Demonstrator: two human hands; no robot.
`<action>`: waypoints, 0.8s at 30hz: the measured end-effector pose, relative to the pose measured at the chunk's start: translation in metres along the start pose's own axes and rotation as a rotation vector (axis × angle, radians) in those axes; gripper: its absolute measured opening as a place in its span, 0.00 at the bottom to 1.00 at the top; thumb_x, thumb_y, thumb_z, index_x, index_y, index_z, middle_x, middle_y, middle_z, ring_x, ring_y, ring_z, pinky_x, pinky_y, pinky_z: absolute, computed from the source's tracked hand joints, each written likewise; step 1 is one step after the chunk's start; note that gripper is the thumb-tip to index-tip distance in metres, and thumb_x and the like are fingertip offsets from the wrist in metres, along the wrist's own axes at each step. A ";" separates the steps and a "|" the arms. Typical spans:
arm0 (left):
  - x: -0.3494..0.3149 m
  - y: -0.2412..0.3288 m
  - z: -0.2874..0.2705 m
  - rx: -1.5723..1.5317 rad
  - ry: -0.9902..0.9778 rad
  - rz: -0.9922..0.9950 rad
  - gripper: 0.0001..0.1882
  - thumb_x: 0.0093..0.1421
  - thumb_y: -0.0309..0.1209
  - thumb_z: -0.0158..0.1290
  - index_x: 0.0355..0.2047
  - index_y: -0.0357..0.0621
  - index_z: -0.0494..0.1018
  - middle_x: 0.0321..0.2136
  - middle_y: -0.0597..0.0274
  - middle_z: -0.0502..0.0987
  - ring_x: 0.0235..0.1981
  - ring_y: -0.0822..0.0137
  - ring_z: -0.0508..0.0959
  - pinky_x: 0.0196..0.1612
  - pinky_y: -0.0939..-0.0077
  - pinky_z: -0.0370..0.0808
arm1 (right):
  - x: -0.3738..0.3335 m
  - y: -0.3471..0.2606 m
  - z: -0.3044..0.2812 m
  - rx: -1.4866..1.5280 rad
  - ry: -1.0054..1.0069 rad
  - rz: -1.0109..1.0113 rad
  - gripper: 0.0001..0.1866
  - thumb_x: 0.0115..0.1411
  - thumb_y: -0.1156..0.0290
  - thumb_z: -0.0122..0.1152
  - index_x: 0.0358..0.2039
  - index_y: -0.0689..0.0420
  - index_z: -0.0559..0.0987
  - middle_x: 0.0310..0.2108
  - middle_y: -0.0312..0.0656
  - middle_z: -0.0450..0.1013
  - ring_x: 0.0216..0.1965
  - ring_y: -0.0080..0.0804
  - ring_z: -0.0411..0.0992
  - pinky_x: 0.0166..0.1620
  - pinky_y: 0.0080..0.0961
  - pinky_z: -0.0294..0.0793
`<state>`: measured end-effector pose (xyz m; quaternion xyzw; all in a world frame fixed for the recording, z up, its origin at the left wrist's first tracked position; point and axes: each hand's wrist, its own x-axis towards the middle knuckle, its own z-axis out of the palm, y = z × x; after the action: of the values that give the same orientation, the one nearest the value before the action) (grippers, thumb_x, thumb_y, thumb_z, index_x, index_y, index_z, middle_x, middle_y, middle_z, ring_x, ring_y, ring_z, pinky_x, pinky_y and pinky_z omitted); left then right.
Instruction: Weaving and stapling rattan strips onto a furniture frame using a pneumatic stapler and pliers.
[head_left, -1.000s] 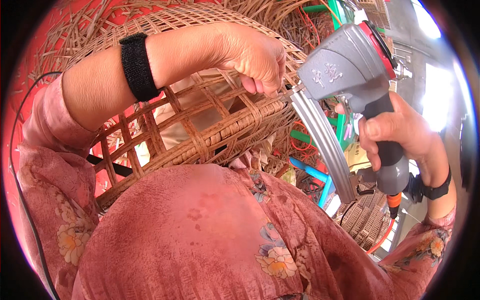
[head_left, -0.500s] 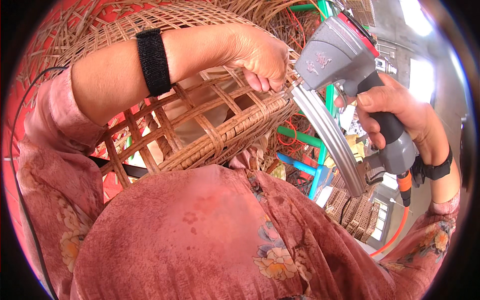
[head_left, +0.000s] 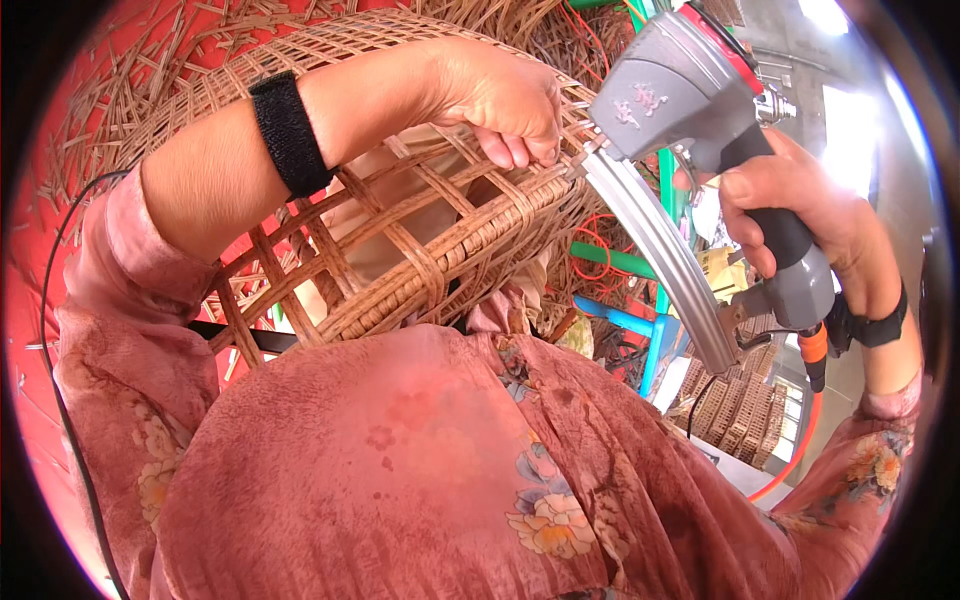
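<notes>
A brown woven wicker basket (head_left: 400, 265) rests against my lap, its open lattice side and thick wrapped rim facing me. My left hand (head_left: 510, 100) is closed on the basket's corner near the rim, fingers curled over the strips; what lies under the palm is hidden. In my right hand (head_left: 800, 200) is a grey air stapler (head_left: 675, 85), gripped by its dark handle. The tool's nose touches or nearly touches the basket's edge, just beside my left fingers. Its long silver magazine (head_left: 660, 260) slants down toward the lower right.
Loose cane strips (head_left: 110, 110) litter the red floor at the upper left. Green and blue frame bars (head_left: 625, 318) stand beyond the basket. An orange air hose (head_left: 800, 450) runs down from the stapler. Stacked woven pieces (head_left: 740, 410) lie at the right.
My left hand and the basket corner have shifted slightly left. The stapler's nose stays by the basket edge, and my right hand keeps its grip.
</notes>
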<state>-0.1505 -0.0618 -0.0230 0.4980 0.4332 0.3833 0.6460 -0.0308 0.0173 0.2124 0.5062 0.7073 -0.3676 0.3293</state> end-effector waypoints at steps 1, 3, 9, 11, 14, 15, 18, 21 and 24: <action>-0.002 0.001 -0.002 -0.029 0.004 -0.004 0.12 0.57 0.33 0.56 0.36 0.36 0.78 0.24 0.67 0.76 0.23 0.76 0.74 0.28 0.83 0.74 | -0.004 0.004 -0.003 0.007 -0.001 -0.004 0.20 0.51 0.59 0.66 0.36 0.61 0.74 0.15 0.36 0.67 0.10 0.21 0.66 0.15 0.16 0.66; -0.006 0.001 -0.004 -0.045 0.016 -0.020 0.12 0.57 0.33 0.56 0.35 0.36 0.78 0.24 0.67 0.76 0.23 0.76 0.74 0.28 0.82 0.74 | -0.012 0.020 -0.007 0.134 0.031 -0.065 0.21 0.52 0.58 0.66 0.37 0.61 0.73 0.16 0.36 0.67 0.11 0.21 0.66 0.16 0.16 0.66; -0.019 0.007 -0.005 0.052 0.062 -0.054 0.12 0.59 0.35 0.54 0.35 0.38 0.77 0.23 0.70 0.74 0.26 0.78 0.73 0.31 0.83 0.73 | -0.023 0.103 -0.004 0.427 0.127 -0.250 0.21 0.56 0.54 0.64 0.34 0.61 0.72 0.18 0.37 0.67 0.14 0.23 0.68 0.18 0.17 0.67; -0.029 0.012 -0.006 0.074 0.077 -0.083 0.12 0.59 0.35 0.54 0.35 0.37 0.77 0.23 0.70 0.74 0.25 0.79 0.73 0.31 0.83 0.73 | -0.016 0.129 0.000 0.555 0.203 -0.257 0.18 0.58 0.57 0.63 0.34 0.58 0.70 0.20 0.37 0.68 0.16 0.23 0.69 0.19 0.17 0.68; -0.041 0.019 -0.003 0.121 0.129 -0.113 0.13 0.58 0.36 0.56 0.36 0.37 0.77 0.24 0.69 0.74 0.26 0.79 0.72 0.32 0.83 0.72 | -0.003 0.164 0.008 0.747 0.328 -0.263 0.16 0.58 0.60 0.63 0.35 0.57 0.69 0.22 0.38 0.69 0.16 0.24 0.69 0.19 0.18 0.68; -0.043 0.021 -0.002 0.167 0.112 -0.134 0.14 0.57 0.36 0.58 0.36 0.37 0.77 0.24 0.69 0.74 0.26 0.78 0.72 0.32 0.82 0.72 | 0.002 0.174 0.008 0.792 0.302 -0.274 0.14 0.58 0.63 0.63 0.36 0.57 0.69 0.24 0.38 0.70 0.19 0.24 0.70 0.20 0.19 0.69; -0.052 0.023 0.006 0.339 0.197 -0.144 0.17 0.51 0.39 0.64 0.32 0.38 0.76 0.22 0.69 0.72 0.25 0.74 0.71 0.30 0.77 0.71 | 0.030 0.202 0.010 0.857 0.348 -0.378 0.12 0.59 0.65 0.61 0.37 0.56 0.69 0.25 0.38 0.71 0.21 0.24 0.71 0.23 0.19 0.71; -0.044 0.025 0.022 0.597 0.351 -0.022 0.17 0.47 0.36 0.66 0.23 0.40 0.69 0.20 0.71 0.69 0.23 0.76 0.66 0.25 0.74 0.64 | 0.055 0.231 0.003 0.876 0.383 -0.416 0.15 0.57 0.68 0.61 0.41 0.57 0.69 0.28 0.37 0.72 0.23 0.22 0.71 0.27 0.19 0.72; -0.054 0.030 0.030 0.475 0.484 -0.117 0.14 0.45 0.29 0.65 0.24 0.40 0.70 0.20 0.72 0.67 0.24 0.79 0.66 0.26 0.77 0.64 | 0.075 0.250 0.004 0.953 0.491 -0.443 0.18 0.55 0.68 0.63 0.44 0.59 0.71 0.28 0.36 0.72 0.24 0.21 0.71 0.28 0.18 0.72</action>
<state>-0.1420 -0.1149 0.0194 0.5034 0.6789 0.3413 0.4114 0.1893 0.1039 0.1011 0.5088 0.6086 -0.5774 -0.1934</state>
